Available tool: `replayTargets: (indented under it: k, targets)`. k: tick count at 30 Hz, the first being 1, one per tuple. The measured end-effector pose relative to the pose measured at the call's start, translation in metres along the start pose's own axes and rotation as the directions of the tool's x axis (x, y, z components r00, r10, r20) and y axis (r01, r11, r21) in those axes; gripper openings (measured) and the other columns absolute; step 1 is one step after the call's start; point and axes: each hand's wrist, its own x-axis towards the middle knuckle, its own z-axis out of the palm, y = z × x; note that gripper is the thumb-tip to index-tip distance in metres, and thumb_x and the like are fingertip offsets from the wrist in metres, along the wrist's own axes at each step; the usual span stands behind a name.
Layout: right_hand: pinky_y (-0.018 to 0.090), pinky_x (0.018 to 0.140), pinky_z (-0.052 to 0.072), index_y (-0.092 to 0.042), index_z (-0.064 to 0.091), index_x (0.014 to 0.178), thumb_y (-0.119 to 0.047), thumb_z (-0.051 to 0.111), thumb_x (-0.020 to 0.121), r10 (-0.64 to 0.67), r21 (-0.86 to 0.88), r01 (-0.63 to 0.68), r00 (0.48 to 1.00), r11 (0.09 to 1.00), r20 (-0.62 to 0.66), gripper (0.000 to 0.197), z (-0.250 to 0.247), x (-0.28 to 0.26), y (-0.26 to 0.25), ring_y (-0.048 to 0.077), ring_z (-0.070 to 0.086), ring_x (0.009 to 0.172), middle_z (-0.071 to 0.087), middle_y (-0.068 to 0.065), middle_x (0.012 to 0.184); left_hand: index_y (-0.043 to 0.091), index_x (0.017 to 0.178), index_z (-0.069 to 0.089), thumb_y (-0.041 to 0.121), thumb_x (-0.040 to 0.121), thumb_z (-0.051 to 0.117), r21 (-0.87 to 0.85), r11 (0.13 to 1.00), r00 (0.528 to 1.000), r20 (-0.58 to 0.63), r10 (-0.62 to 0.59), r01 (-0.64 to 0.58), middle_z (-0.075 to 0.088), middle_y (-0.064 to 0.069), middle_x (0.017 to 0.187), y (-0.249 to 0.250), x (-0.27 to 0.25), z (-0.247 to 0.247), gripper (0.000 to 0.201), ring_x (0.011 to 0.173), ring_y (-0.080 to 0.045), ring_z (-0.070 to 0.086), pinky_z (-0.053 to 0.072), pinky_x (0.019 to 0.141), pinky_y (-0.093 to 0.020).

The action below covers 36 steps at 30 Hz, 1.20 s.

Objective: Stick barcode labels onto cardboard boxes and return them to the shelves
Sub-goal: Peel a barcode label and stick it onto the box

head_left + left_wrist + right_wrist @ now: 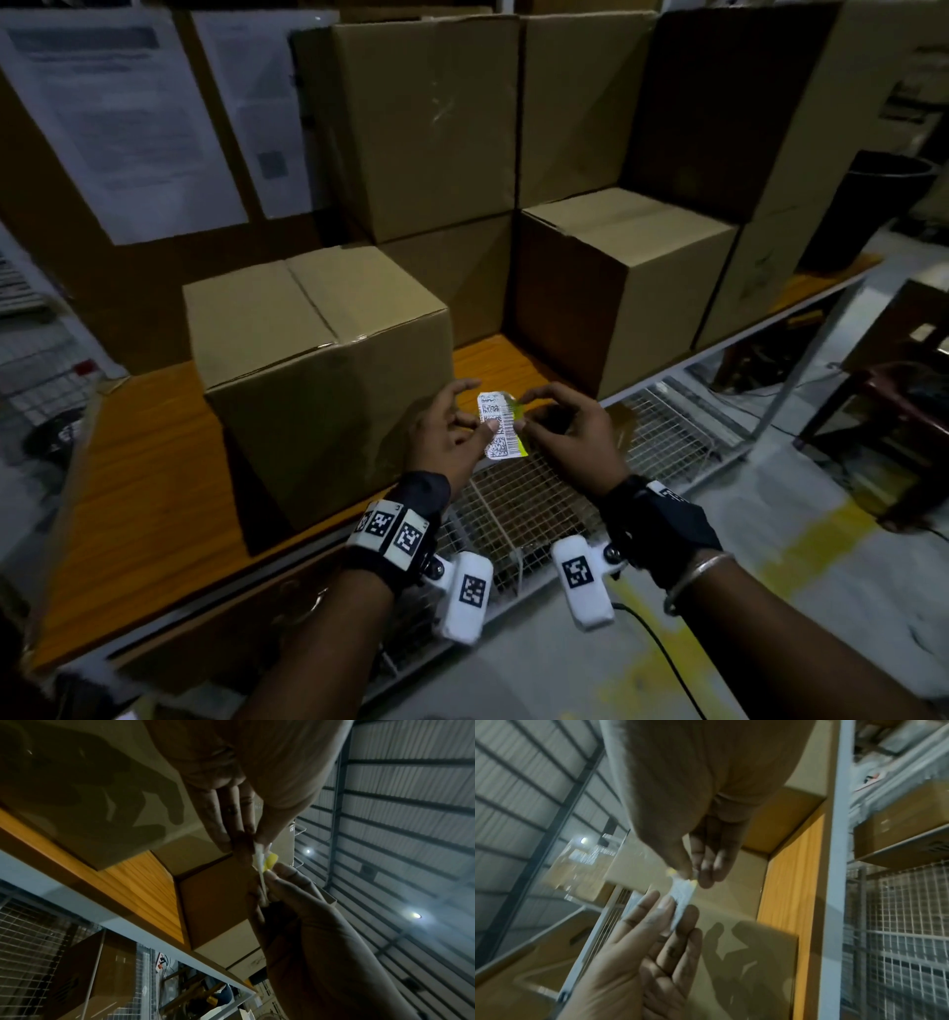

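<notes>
- Head view, nearest: both forearms reach forward over the near edge of the wooden shelf (pixel 154 462), each wrist strapped with a dark band and a white camera pod.
- Left hand (pixel 452 437) is raised palm-inward, thumb and one finger pinching the left side of the barcode label (pixel 497 425); its other fingers are spread and nearly straight.
- Right hand (pixel 565 437) is curled, thumb and forefinger nipping the yellow backing strip (pixel 521 431) at the label's right edge.
- Label is held upright in the air between the two hands, just right of the near cardboard box (pixel 318 370) and above the wire mesh basket (pixel 539 503).
- Left wrist view adds what the head view hides: the white label (pixel 260 862) seen edge-on with the yellow backing (pixel 270 862) parted from it at the top.
- Right wrist view is blurred but shows the left hand's open palm (pixel 639 953) and its shadow on the box face.
- Farther back, more cardboard boxes (pixel 616 267) stand stacked on the shelf, to the right of and behind the near box.
- Farthest left, printed sheets (pixel 123 118) hang on the wall.
</notes>
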Motion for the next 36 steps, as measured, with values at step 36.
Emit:
replayTargets:
  k: [36]
  targets:
    - [0.031,0.074,0.062,-0.004,0.077,0.101,0.001,0.08,0.08,0.081,-0.145,-0.113,0.975,0.983,-0.206,0.022,-0.452,0.105,0.135,0.014,0.074,0.076,0.076,0.006,0.083,0.014,0.095,0.073,-0.003,0.075,0.079,0.016,0.998,0.948,0.312,-0.064,0.062,0.074,-0.013,0.095,0.036,0.183,0.447,0.027,0.087,-0.019,0.07,0.058,0.079,-0.026]
